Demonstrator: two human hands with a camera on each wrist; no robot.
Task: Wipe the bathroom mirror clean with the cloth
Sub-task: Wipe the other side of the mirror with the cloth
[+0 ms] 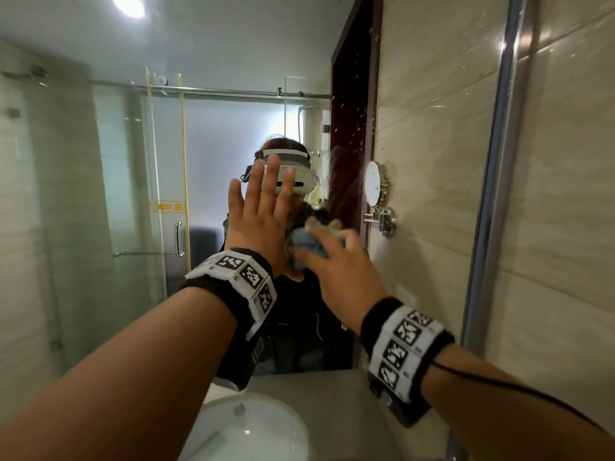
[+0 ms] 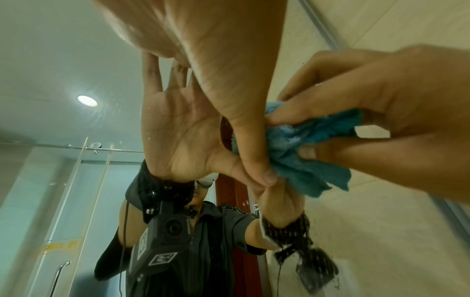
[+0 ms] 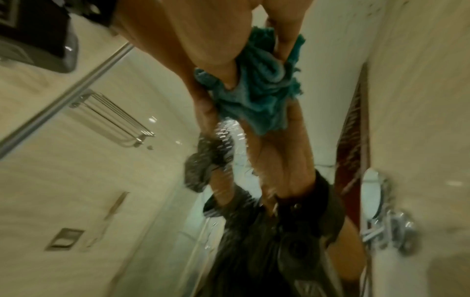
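The bathroom mirror (image 1: 116, 161) fills the wall ahead and reflects a glass shower and the person. My left hand (image 1: 263, 201) lies flat on the glass with its fingers straight and spread. Just to its right, my right hand (image 1: 336, 261) grips a bunched blue-green cloth (image 1: 306, 244) and presses it against the mirror. The left wrist view shows the left thumb (image 2: 244, 130) beside the cloth (image 2: 300, 152), with the right hand (image 2: 368, 100) curled round it. In the blurred right wrist view the cloth (image 3: 262, 88) sits crumpled under the fingers. Water droplets (image 1: 359, 128) speckle the glass above the cloth.
A white sink basin (image 1: 246, 427) sits in the counter (image 1: 332, 387) below my arms. A round chrome vanity mirror (image 1: 376, 184) on its bracket shows to the right of my hands. The mirror's chrome edge strip (image 1: 499, 161) runs down beside the tiled wall (image 1: 565, 227).
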